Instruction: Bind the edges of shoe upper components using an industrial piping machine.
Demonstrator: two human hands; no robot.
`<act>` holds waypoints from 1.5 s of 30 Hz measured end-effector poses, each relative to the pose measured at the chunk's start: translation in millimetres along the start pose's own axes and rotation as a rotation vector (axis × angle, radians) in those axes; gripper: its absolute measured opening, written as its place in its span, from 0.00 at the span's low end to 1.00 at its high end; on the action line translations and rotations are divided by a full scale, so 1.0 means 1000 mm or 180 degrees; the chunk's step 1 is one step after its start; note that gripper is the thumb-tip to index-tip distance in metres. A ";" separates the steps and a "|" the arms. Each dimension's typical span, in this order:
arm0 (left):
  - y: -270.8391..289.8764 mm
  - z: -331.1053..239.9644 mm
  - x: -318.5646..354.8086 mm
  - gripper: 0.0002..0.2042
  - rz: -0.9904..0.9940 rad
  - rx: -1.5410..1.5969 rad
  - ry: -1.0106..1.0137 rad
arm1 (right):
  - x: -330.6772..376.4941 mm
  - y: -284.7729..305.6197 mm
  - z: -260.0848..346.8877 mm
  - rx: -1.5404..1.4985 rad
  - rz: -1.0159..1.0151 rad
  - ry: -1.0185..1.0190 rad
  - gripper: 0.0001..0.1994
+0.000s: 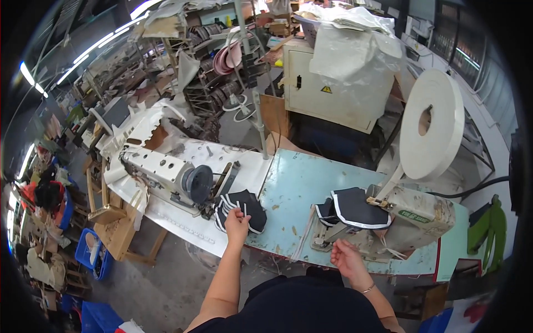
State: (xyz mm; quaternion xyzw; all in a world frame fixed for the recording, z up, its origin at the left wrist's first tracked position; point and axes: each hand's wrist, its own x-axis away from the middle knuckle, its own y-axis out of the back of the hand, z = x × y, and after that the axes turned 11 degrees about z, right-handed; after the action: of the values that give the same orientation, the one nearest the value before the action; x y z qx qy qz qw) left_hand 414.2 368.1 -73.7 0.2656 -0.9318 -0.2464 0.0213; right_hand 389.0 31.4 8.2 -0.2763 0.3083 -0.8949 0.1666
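My left hand (237, 226) is closed, its fingertips pinched at a pile of black fabric pieces (251, 208) with white edging. The pile lies where the white tabletop meets the light-blue one. My right hand (347, 260) is just in front of the taping machine (419, 213), its fingers loosely curled and apart, and I see nothing in it. Another black piece with a white bound edge (360, 206) sits at the machine's head, with a smaller black part beside it. A big roll of white tape (436, 125) stands above the machine, its strip running down to the head.
A sewing machine (166, 175) with a grey handwheel stands on the left table. Behind the blue tabletop (300, 172) is a beige metal cabinet (327, 89) under plastic sheeting. A metal post (259, 125) rises at the back. A wooden stool (127, 222) and a blue crate (91, 252) stand left.
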 end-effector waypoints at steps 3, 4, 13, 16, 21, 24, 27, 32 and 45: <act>0.000 -0.031 0.007 0.15 0.1196 0.1641 0.0363 | -0.002 0.009 -0.013 0.0172 0.0005 -0.0107 0.07; -0.003 -0.043 0.011 0.13 0.1716 0.2341 0.0422 | -0.001 0.004 -0.017 0.0343 0.0010 -0.0131 0.08; 0.001 -0.160 0.044 0.16 0.4167 0.3298 -0.0284 | 0.060 -0.047 0.040 0.1530 0.0851 0.0655 0.11; -0.007 -0.215 0.049 0.15 0.3789 0.2367 -0.0540 | 0.065 -0.051 0.061 0.1013 -0.0032 0.1263 0.09; -0.051 -0.238 0.035 0.11 0.3443 0.2181 -0.0491 | 0.062 -0.027 0.086 -0.0424 0.0334 0.1010 0.18; -0.062 -0.239 0.031 0.11 0.3427 0.2765 -0.0058 | 0.058 -0.027 0.082 -0.0744 0.0138 0.0958 0.18; -0.070 -0.234 0.030 0.10 0.3398 0.2942 0.0170 | 0.048 -0.013 0.076 -0.1507 0.0512 0.0838 0.18; -0.068 -0.233 0.036 0.09 0.3173 0.3022 0.0204 | 0.042 -0.021 0.082 -0.1113 0.0028 0.1161 0.19; -0.080 -0.216 0.013 0.11 0.3314 0.2906 0.0530 | 0.002 0.005 0.082 -0.1266 -0.0253 0.0930 0.08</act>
State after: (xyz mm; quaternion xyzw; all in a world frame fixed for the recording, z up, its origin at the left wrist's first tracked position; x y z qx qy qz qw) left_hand 478.8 206.0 76.6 -0.2153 -0.9436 0.2333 0.0944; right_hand 437.0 -10.8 59.9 -0.1833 0.4881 -0.8529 0.0273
